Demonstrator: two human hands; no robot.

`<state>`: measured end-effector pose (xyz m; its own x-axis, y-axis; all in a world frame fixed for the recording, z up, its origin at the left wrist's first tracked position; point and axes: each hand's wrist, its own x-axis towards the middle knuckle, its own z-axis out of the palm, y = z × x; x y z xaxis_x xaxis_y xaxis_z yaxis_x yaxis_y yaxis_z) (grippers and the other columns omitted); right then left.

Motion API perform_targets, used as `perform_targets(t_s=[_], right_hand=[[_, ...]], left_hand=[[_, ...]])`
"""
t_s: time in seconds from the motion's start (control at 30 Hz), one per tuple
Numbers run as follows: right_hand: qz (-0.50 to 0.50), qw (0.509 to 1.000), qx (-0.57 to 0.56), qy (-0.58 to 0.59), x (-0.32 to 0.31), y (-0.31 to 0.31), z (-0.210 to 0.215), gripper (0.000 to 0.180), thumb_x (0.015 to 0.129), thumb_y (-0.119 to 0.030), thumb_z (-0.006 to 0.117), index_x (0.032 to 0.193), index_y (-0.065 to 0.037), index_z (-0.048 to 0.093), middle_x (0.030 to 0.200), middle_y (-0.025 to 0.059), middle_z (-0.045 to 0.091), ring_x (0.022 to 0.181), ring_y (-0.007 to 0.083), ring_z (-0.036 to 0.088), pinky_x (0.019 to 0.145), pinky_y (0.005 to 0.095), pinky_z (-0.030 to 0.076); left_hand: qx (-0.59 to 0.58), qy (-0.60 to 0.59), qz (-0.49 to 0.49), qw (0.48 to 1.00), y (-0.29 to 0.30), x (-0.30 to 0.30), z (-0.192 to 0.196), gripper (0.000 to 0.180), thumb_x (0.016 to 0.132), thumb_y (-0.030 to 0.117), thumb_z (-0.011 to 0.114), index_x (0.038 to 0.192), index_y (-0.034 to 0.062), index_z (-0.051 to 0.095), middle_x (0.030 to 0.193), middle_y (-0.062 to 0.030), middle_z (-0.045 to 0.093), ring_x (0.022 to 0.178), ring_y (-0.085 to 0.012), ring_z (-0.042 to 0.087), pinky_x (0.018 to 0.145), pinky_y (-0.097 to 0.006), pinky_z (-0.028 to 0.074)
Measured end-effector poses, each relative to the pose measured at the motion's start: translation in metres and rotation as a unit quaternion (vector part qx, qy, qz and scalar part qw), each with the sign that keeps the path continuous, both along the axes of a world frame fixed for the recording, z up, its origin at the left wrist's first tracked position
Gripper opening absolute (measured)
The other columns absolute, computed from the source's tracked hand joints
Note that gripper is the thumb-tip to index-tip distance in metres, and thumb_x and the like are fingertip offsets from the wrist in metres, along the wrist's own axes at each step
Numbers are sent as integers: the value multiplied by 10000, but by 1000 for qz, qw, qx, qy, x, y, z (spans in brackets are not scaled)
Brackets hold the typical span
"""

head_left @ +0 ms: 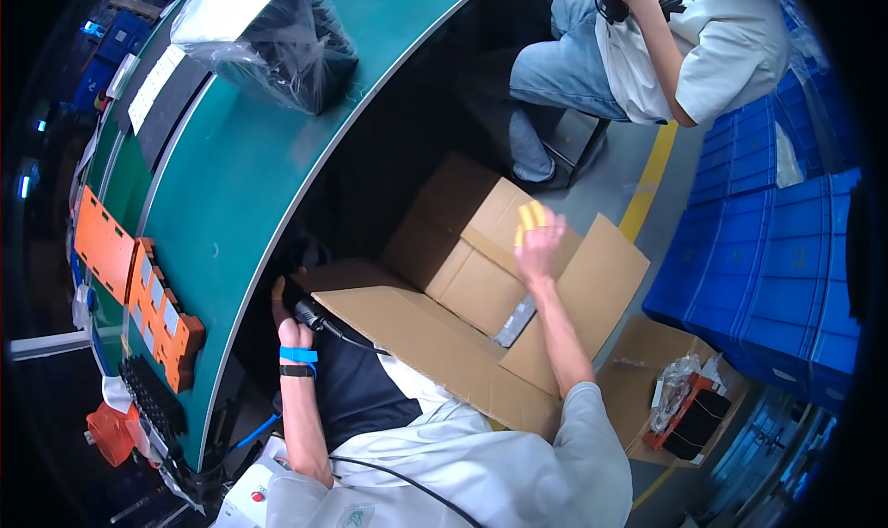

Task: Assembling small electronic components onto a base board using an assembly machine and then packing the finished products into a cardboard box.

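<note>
Left hand (290,329), nearest, curls around a black cabled tool (310,317) at the near flap of the open cardboard box (481,278), parked ready beside it. Right hand (539,246) hovers over the box's middle, fingers pinching small yellow pieces (531,215); green surface (268,158) lies left of the box.

An open brown cardboard box (481,278) sits directly under the right hand (539,243), its flaps spread toward the left hand (291,329). A smaller open carton (647,380) holding plastic-wrapped parts lies to the right of that arm. Far ahead of the left hand, a clear-plastic-wrapped dark package (277,37) rests on the green tabletop (240,176), beside white rectangular labels (155,86).
</note>
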<state>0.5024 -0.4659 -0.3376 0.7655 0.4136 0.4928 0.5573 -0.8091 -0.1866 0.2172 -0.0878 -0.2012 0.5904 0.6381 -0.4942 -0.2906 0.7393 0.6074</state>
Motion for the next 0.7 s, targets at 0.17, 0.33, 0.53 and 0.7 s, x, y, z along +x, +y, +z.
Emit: perform_targets(t_s=[0.17, 0.33, 0.53, 0.7], right_hand=[[-308, 940, 88, -115, -1, -107, 79, 593, 830, -164, 688, 1365, -30, 470, 1384, 208, 485, 1279, 388, 450, 1061, 544, 338], [-612, 733, 236, 180, -17, -285, 24, 836, 917, -506, 601, 1465, 64, 330, 1462, 305, 396, 1317, 461, 436, 1093, 524, 358], [-573, 722, 152, 356, -54, -350, -7, 878, 917, -550, 571, 1456, 93, 313, 1426, 334, 422, 1300, 463, 456, 1074, 503, 386], [-543, 711, 123, 430, 3, -367, -25, 892, 920, -583, 540, 1427, 120, 329, 1340, 363, 489, 1229, 462, 521, 1044, 498, 420]], left_hand=[[4, -5, -16, 1000, -1, 2, -2, 380, 962, 322, 610, 1183, 15, 642, 1161, -109, 692, 1069, -260, 643, 1010, -385, 481], [-12, -36, -39, 999, 8, -4, -18, 391, 961, 311, 609, 1215, 15, 621, 1203, -123, 674, 1105, -270, 629, 1032, -394, 469], [-31, -46, -2, 998, 8, -13, -10, 382, 960, 293, 616, 1227, 19, 614, 1223, -125, 665, 1138, -271, 614, 1049, -405, 459], [-25, -61, -13, 998, 2, -4, -9, 374, 958, 291, 622, 1219, 24, 625, 1207, -110, 677, 1130, -270, 621, 1052, -402, 458]])
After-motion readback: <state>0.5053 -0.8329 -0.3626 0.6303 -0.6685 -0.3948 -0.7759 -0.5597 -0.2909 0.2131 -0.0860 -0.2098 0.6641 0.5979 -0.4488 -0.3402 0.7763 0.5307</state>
